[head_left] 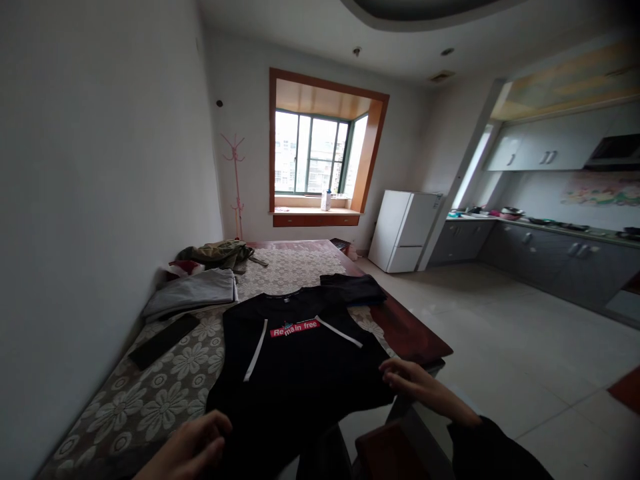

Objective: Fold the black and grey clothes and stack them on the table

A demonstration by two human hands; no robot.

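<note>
Black T-shirt [300, 363]: lying flat, front up, on the lace-covered desk [165, 373]. Soft, light, limp; best pinched at the hem corners. Left hand [193, 447] and right hand [415, 383] are resting there, fingers loosely open, gripping nothing.

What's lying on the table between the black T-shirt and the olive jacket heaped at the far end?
In the head view, a folded grey garment lies between the black T-shirt and the olive jacket, on the floral tablecloth.

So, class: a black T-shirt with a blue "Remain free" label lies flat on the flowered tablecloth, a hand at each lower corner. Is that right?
Not quite. The label on the black T-shirt is red, not blue, as the head view shows. The rest holds: it lies on the flowered tablecloth, with the left hand and right hand at its lower corners.
</note>
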